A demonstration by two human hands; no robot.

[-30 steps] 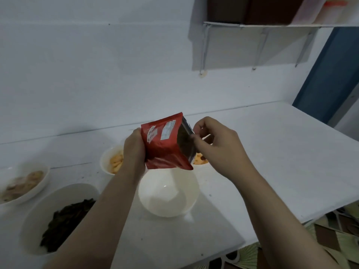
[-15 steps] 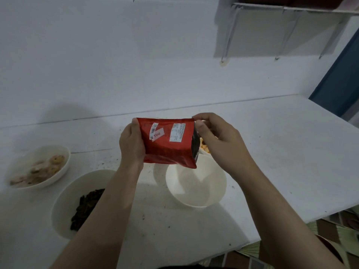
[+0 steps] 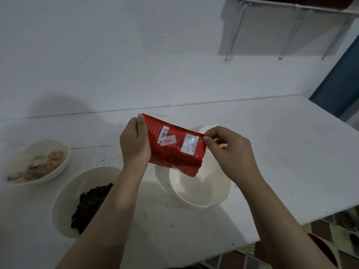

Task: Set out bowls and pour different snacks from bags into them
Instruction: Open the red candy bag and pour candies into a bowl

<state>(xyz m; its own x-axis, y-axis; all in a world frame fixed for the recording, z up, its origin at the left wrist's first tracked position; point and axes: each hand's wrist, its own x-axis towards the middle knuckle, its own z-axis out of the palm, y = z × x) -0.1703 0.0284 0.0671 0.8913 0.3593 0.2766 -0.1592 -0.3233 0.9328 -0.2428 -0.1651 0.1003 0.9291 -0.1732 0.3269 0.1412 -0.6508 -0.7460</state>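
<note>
A white table (image 3: pixel 272 152) filled the lower half of the view, its top marked with dark specks (image 3: pixel 108 160) near the centre. Behind it, from 9 to 3 o'clock, rose a plain white wall (image 3: pixel 116 55). At 1 o'clock a shelf (image 3: pixel 291 6) hung on the wall on thin metal brackets (image 3: pixel 236 30), throwing a grey shadow beneath it. At 3 o'clock stood a blue door edge (image 3: pixel 338 74). At 5 o'clock, below the table's edge, lay a patterned floor (image 3: pixel 334 230) with a dark red round object (image 3: pixel 320 247) on it.
</note>
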